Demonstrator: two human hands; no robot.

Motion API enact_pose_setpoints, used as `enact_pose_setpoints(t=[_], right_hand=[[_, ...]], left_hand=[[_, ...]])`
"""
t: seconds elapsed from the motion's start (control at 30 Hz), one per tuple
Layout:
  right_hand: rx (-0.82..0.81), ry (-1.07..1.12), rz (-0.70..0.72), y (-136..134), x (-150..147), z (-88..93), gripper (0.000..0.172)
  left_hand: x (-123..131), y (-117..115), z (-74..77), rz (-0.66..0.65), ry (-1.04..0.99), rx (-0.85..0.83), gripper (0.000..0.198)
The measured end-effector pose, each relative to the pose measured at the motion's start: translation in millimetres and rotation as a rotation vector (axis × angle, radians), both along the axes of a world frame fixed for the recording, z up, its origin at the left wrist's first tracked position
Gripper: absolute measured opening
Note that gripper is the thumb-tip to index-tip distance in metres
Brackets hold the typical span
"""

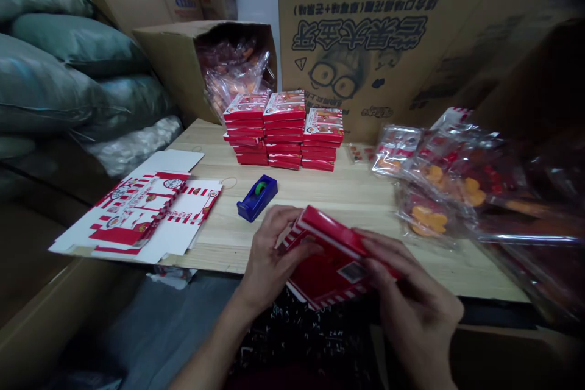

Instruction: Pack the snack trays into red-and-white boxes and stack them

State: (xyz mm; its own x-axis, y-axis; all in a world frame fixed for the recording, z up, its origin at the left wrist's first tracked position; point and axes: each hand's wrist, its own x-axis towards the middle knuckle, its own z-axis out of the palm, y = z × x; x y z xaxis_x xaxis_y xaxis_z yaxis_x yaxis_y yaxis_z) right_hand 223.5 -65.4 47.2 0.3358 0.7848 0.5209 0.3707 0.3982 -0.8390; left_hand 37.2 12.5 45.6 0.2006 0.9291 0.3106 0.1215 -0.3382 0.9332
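A red and white cardboard box [326, 259], tilted, is held between both hands over the table's front edge. My left hand [276, 259] grips its left side, thumb across the face. On the right end, my right hand [406, 286] is closed with fingers along the upper edge; its fingertips partly cover the box. A blue tape dispenser [258, 197] with a green core sits just beyond my left hand. Flat printed box blanks [150, 210] lie at the table's left. Clear packets [429, 219] with orange and red pieces are heaped at the right.
Stacks of red boxes [283, 128] stand at the back of the wooden table [361, 195]. Behind them, an open carton [171, 61] on its side holds more clear packets. A large printed carton [356, 30] rises at the back. Stuffed sacks [68, 79] are piled at left.
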Motion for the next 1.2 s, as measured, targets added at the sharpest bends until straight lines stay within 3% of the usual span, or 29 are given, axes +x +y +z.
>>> enact_pose_setpoints(t=[0.1, 0.17, 0.27, 0.37, 0.43, 0.5, 0.57, 0.63, 0.77, 0.9, 1.0, 1.1, 1.13, 1.2], right_hand=[[-0.138, 0.158, -0.086, 6.1, 13.7, -2.6, 0.039], [-0.236, 0.133, 0.038, 10.9, 24.0, -8.1, 0.047], [-0.315, 0.064, 0.248, 19.6, 34.0, -24.8, 0.043], [-0.388, 0.215, 0.224, 32.4, 35.4, -58.8, 0.042], [-0.441, 0.366, 0.132, 43.7, 34.4, -88.6, 0.046], [-0.445, 0.402, 0.024, 55.8, 33.6, -116.6, 0.052], [-0.398, 0.322, -0.047, 66.6, 32.9, -136.6, 0.054], [-0.35, 0.226, -0.088, 75.0, 31.2, -146.9, 0.051], [-0.32, 0.037, -0.157, 87.8, 25.3, -150.9, 0.041], [-0.313, -0.161, -0.243, 91.7, 34.9, -148.8, 0.034], [-0.306, -0.255, -0.359, 91.7, 71.6, -145.2, 0.045], [-0.367, -0.472, -0.625, 98.7, 129.6, -142.6, 0.061], [-0.405, -0.579, -0.727, 102.4, 148.9, -142.0, 0.063], [-0.405, -0.615, -0.747, 109.6, 180.9, -139.8, 0.054]], left_hand=[[-12.7, 5.6, -4.9, -0.18, -0.071, -0.263, 0.029], [-20.8, 9.3, -11.8, -0.224, -0.026, -0.356, 0.03], [-25.5, 17.4, -24.6, -0.326, 0.124, -0.345, 0.034], [-18.9, 33.0, -40.3, -0.372, 0.325, -0.209, 0.042], [-14.8, 50.0, -51.4, -0.249, 0.515, -0.035, 0.037], [-18.2, 71.5, -60.4, 0.013, 0.72, 0.151, 0.036], [-30.5, 93.8, -66.1, 0.281, 0.881, 0.246, 0.057], [-47.5, 113.7, -69.9, 0.385, 0.994, 0.208, 0.075], [-76.8, 143.3, -79.8, 0.325, 1.109, 0.01, 0.071], [-96.1, 156.1, -88.8, 0.37, 1.142, 0.019, 0.077], [-107.5, 155.1, -89.6, 0.417, 1.116, 0.23, 0.082], [-111.8, 146.3, -85.0, 0.425, 1.003, 0.389, 0.083], [-111.0, 141.8, -82.7, 0.406, 0.958, 0.412, 0.081], [-106.5, 130.7, -77.6, 0.358, 0.884, 0.445, 0.076]])
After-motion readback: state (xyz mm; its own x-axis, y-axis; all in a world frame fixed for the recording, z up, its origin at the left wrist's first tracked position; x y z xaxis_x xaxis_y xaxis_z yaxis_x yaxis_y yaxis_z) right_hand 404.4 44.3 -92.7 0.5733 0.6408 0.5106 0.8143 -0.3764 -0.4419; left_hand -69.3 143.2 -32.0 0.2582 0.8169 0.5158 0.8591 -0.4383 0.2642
